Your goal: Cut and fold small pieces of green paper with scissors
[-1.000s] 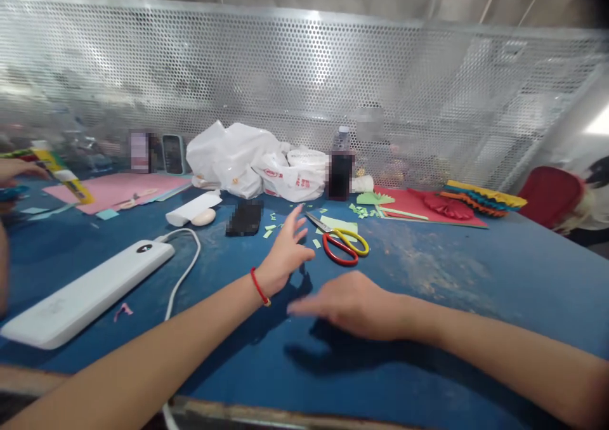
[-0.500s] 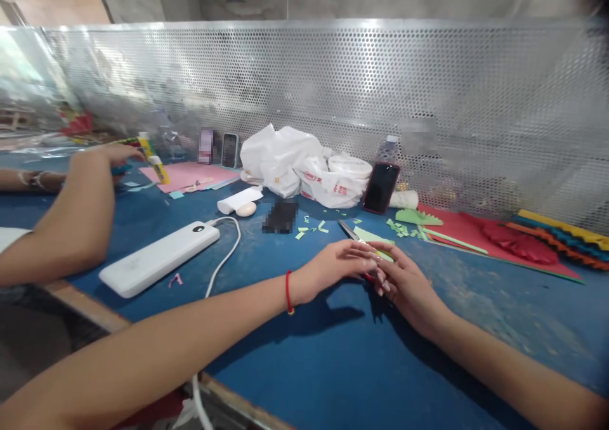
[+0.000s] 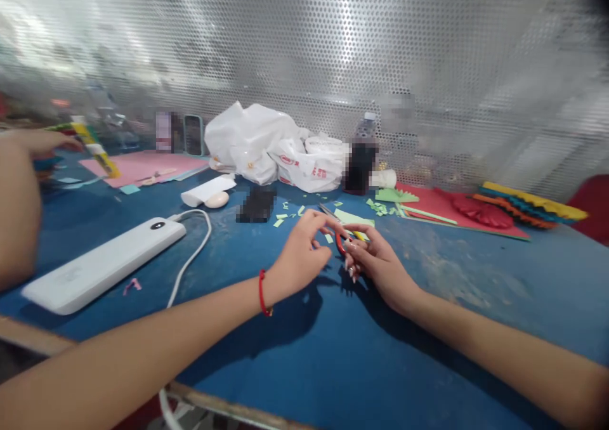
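Scissors (image 3: 339, 243) with a red handle and metal blades lie between my two hands, the blades pointing away over the blue table. My left hand (image 3: 304, 249), with a red string bracelet at its wrist, has thumb and fingers apart. Its forefinger reaches to the scissors' handle; whether it touches cannot be told. On the other side, my right hand (image 3: 380, 262) has its fingertips pinched together close to the red handle. What they hold, if anything, is hidden. Behind the hands are a light green paper (image 3: 354, 217) and a thin yellow piece (image 3: 360, 234).
A white power bank (image 3: 104, 262) with a cable lies left. White plastic bags (image 3: 257, 141), a dark blurred object (image 3: 257, 205) and green scraps (image 3: 378, 207) are behind. At right are red paper (image 3: 428, 205) and folded coloured paper (image 3: 528, 205). Another person's arm (image 3: 19, 208) is far left.
My left hand has drawn back leftward from my right hand, its fingers parting, so the red handle now shows. The view has tilted down and turned right.
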{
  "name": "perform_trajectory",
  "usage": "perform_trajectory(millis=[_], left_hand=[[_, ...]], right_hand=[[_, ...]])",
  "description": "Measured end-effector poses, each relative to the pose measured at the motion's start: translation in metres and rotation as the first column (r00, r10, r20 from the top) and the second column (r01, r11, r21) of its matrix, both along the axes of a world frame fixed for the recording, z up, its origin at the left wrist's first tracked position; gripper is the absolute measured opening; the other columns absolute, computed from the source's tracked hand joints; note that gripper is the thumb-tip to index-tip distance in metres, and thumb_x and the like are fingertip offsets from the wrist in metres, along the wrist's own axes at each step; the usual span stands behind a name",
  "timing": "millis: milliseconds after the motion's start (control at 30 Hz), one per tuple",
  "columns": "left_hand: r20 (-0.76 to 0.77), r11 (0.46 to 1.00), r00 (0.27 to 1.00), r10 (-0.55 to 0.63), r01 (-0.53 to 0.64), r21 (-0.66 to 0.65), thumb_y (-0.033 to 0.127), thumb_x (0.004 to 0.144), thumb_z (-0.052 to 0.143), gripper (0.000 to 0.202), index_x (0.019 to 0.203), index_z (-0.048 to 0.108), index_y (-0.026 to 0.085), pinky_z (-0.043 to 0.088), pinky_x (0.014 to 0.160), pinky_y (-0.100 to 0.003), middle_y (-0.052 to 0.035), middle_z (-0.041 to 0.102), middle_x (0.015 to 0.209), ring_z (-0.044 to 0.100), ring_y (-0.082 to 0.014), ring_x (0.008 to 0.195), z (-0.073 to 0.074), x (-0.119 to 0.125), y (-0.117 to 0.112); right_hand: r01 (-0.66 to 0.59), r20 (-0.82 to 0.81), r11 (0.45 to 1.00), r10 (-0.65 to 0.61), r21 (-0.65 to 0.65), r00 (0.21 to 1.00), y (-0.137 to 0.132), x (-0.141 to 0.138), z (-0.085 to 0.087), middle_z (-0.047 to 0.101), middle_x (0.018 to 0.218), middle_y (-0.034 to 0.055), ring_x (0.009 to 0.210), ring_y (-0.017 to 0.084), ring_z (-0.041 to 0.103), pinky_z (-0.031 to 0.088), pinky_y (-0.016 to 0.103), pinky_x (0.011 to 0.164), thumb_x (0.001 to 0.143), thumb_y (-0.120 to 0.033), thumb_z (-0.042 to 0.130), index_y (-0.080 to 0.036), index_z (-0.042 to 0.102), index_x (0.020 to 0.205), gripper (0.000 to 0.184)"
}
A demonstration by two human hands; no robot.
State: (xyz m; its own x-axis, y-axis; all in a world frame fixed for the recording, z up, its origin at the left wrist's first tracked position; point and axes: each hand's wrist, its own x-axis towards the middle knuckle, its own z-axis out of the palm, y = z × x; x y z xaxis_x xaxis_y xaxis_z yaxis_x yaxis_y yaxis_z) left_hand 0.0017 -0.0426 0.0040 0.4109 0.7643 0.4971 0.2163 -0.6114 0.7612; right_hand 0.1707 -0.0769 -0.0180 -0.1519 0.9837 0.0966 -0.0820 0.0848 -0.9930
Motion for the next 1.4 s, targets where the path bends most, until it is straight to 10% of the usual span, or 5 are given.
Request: perform_trajectory(millis=[200, 333, 600, 967, 1400], left_hand=[[-0.07, 0.982, 0.995, -0.077, 0.064, -0.176, 0.014, 0.077, 0.052, 0.006, 0.082, 0.055, 0.017, 0.04, 0.065, -0.026, 0.0007, 0.059, 0.076, 0.053, -0.0147, 0.074, -0.002, -0.002, 0.016], [0.026, 0.838, 0.934, -0.358, 0.333, -0.433, 0.035, 0.088, 0.049, 0.023, 0.072, 0.047, 0.017, 0.037, 0.059, -0.024, 0.0031, 0.053, 0.062, 0.048, -0.0117, 0.059, -0.007, -0.001, 0.02], [0.045, 0.784, 0.867, -0.497, 0.47, -0.406, 0.036, 0.096, 0.04, 0.035, 0.069, 0.049, 0.015, 0.037, 0.061, -0.024, 0.0008, 0.057, 0.062, 0.048, -0.0108, 0.059, -0.003, -0.002, 0.016], [0.228, 0.521, 0.797, -0.559, 0.552, -0.651, 0.028, 0.08, 0.061, 0.019, 0.069, 0.054, 0.014, 0.036, 0.052, -0.021, -0.0006, 0.06, 0.064, 0.053, -0.0103, 0.057, 0.004, -0.006, 0.018], [0.414, 0.441, 0.786, -0.459, 0.607, -0.661, 0.022, 0.075, 0.061, 0.016, 0.064, 0.052, 0.014, 0.033, 0.047, -0.021, 0.0008, 0.051, 0.052, 0.05, -0.0099, 0.048, 0.007, -0.006, 0.005]], right_hand=[[-0.064, 0.032, 0.997, 0.063, 0.044, 0.997, 0.002, 0.002, 0.0, 0.065, 0.073, -0.0035, 0.057, 0.01, 0.06, 0.045, 0.019, 0.049, 0.087, -0.034, 0.064, -0.025, 0.034, 0.137, 0.059], [-0.111, 0.021, 0.993, 0.11, 0.037, 0.994, 0.002, 0.003, -0.001, 0.068, 0.075, -0.0029, 0.053, 0.009, 0.059, 0.045, 0.019, 0.048, 0.087, -0.03, 0.064, -0.028, 0.024, 0.147, 0.072], [-0.217, 0.034, 0.973, 0.215, 0.078, 0.976, -0.001, 0.003, 0.003, 0.071, 0.075, -0.0015, 0.055, 0.011, 0.061, 0.045, 0.019, 0.044, 0.085, -0.026, 0.065, -0.031, 0.018, 0.152, 0.081], [-0.228, 0.226, 0.905, 0.153, 0.36, 0.962, -0.016, 0.006, 0.001, 0.07, 0.083, 0.0006, 0.073, 0.018, 0.069, 0.051, 0.026, 0.052, 0.093, -0.024, 0.057, -0.032, 0.019, 0.151, 0.071], [-0.012, 0.24, 0.477, -0.421, 0.879, 0.875, -0.021, 0.004, 0.004, 0.069, 0.083, 0.0045, 0.074, 0.016, 0.064, 0.052, 0.03, 0.067, 0.085, -0.01, 0.065, -0.022, 0.066, 0.097, 0.016]])
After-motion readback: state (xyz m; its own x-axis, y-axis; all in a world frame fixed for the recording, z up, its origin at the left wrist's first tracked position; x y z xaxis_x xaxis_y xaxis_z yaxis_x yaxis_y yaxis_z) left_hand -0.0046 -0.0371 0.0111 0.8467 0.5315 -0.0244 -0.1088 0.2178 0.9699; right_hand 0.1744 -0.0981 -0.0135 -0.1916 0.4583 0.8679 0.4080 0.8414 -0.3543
